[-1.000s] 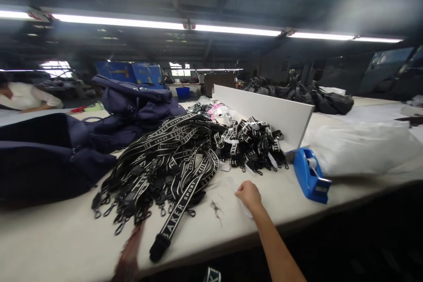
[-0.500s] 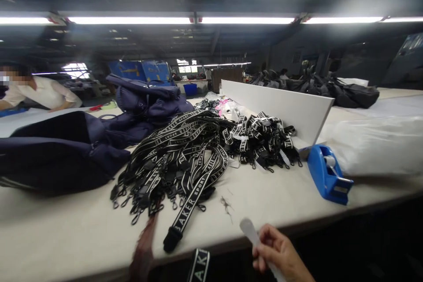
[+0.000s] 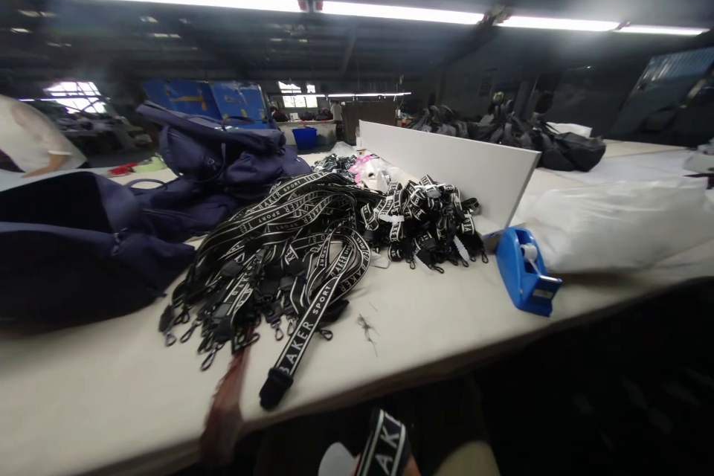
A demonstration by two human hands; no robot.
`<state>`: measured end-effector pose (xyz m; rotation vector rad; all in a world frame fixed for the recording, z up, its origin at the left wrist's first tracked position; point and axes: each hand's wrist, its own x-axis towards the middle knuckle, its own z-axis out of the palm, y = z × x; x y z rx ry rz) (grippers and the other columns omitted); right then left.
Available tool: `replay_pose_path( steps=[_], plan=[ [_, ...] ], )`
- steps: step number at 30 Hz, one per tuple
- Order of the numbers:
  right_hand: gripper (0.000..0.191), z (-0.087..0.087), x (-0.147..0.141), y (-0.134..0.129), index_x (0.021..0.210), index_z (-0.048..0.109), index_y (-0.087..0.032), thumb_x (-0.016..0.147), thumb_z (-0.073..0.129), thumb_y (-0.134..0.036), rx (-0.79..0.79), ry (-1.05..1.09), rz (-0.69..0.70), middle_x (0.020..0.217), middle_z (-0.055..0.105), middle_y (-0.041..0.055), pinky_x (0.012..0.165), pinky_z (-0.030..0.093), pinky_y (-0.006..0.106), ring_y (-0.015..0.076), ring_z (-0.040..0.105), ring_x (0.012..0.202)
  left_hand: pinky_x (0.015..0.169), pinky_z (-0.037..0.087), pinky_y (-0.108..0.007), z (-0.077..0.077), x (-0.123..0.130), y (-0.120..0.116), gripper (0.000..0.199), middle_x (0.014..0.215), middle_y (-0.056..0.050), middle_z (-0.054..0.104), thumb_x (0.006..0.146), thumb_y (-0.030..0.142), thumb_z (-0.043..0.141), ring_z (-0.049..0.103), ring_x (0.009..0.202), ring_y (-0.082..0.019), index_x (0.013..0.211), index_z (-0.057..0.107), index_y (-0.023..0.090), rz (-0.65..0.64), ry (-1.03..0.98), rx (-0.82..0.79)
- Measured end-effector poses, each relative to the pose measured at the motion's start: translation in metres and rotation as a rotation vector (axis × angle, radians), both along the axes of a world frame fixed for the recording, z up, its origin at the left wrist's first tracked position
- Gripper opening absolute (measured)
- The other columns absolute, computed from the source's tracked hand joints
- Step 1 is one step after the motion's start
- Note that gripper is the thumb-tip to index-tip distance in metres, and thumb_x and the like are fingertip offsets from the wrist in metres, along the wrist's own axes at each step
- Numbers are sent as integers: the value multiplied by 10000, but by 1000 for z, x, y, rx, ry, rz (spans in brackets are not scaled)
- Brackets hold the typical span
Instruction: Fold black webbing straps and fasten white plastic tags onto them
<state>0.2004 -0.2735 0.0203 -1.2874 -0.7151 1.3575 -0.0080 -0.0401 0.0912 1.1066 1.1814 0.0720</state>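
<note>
At the bottom edge, a black-and-white lettered strap (image 3: 384, 446) rises into view, with small bits of skin on both sides of it. These seem to be my right hand (image 3: 411, 467), mostly hidden behind the strap. The rounded end of a white strip (image 3: 336, 460) shows just left of those fingers, which appear closed on it. My left hand is out of view. Ahead lies a large heap of long lettered straps (image 3: 290, 230) with black hooks, one strap end reaching toward the table's front edge. A smaller heap of bundled straps (image 3: 429, 219) sits to its right.
Dark blue bags (image 3: 223, 156) cover the left of the pale table (image 3: 424, 327). A white upright board (image 3: 446, 163), a blue tape dispenser (image 3: 524, 271) and a white plastic bag (image 3: 619, 227) stand right. A person's pale sleeve (image 3: 47, 130) shows far left. Loose threads lie near the front.
The view has shifted, with the table's things slightly left and higher. My right hand with the white strip has dropped low and left, behind the strap, whose end now shows farther right.
</note>
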Motion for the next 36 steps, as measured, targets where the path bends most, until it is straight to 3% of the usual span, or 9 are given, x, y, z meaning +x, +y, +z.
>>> replay_pose_path(
  steps=[2,6,9,13,16,22,24,29,36],
  plan=[
    [490,-5,-24,-9,955,668,-197,677,759,-589,-48,48,2,651,644,32,490,484,286,183,615,584,231,223,-329,-4,4,-33,603,345,5,496,611,721,675,472,283,-251,1036,714,296,-34,-30,-7],
    [408,12,-57,-25,750,621,-162,692,711,-556,-107,143,-17,508,507,-32,398,318,203,73,410,409,375,396,-285,-19,5,-153,611,543,-17,646,663,764,623,580,423,-193,1002,670,258,-17,-129,-51],
    [353,29,-48,-25,634,581,-151,779,619,-471,-30,27,194,508,501,-21,421,311,209,72,413,424,498,440,-235,-12,7,-211,557,683,-41,689,796,701,543,601,518,-132,961,616,174,-27,-235,20],
    [139,40,-22,-27,739,625,-147,778,601,-278,40,9,348,616,611,-2,527,394,221,106,515,545,554,455,-227,-8,10,-212,442,746,-28,682,876,581,526,617,591,-133,987,577,156,-64,-255,70],
    [225,41,-19,-32,892,668,-144,752,705,-316,38,68,373,720,671,18,640,471,263,158,608,672,554,442,-232,-10,14,-207,386,687,0,645,907,533,492,600,588,-141,1002,566,167,-79,-223,96],
    [450,14,-44,-37,619,576,-148,744,746,-546,-105,98,-32,506,520,-31,425,366,207,74,446,430,655,405,-280,-18,20,-227,211,732,-32,645,932,360,472,610,679,-182,957,592,188,-173,65,524],
    [459,5,-48,-37,624,573,-149,735,755,-556,-136,124,-48,492,506,-37,383,334,200,67,421,398,651,416,-277,-22,19,-229,238,735,-26,635,931,384,483,609,681,-177,1006,578,179,-111,11,462],
    [416,1,-47,-33,811,670,-134,759,750,-538,-69,230,207,617,614,2,439,434,212,107,567,467,641,503,-262,-24,8,-227,528,1014,-59,653,859,467,606,615,673,-125,1267,452,169,138,-345,59],
    [489,14,-42,-21,1098,666,-130,837,672,-543,21,234,447,592,573,-27,429,321,169,80,537,493,594,480,-228,-32,-9,-225,503,802,-63,697,860,566,576,636,665,-137,1059,651,110,121,-317,-20]
  ],
)
